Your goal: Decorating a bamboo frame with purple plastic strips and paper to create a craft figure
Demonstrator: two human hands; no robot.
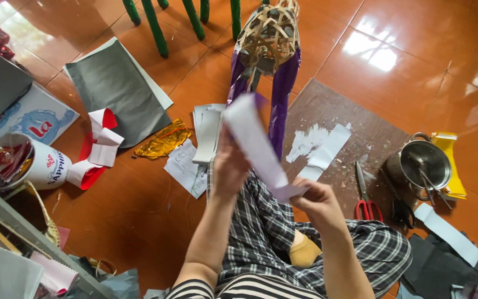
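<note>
**A floppy paper strip, held at both ends over a crowded floor**

The person is sitting on the tiled floor and holding a long white paper strip (256,145) up in front of the woven bamboo frame (268,34), which is already partly wrapped in purple paper (281,94). The left hand (229,169) is gripping the strip along its upper half, fingers closed around the edge; the right hand (313,200) is pinching the lower end between thumb and fingers.

The strip is blurring (it seems to be moving fast), and it is bending between the two hands. To my eye the main risk is a crease or a tear if the hands are pulling unevenly, since thin paper gives little warning. If it is carrying paste, which I cannot tell, it could fold and stick to itself.

The floor is adding trouble: red-handled scissors (366,204) are lying just beside the right knee, and a metal pot (420,165) is standing near them, easy to knock with an elbow.
</note>
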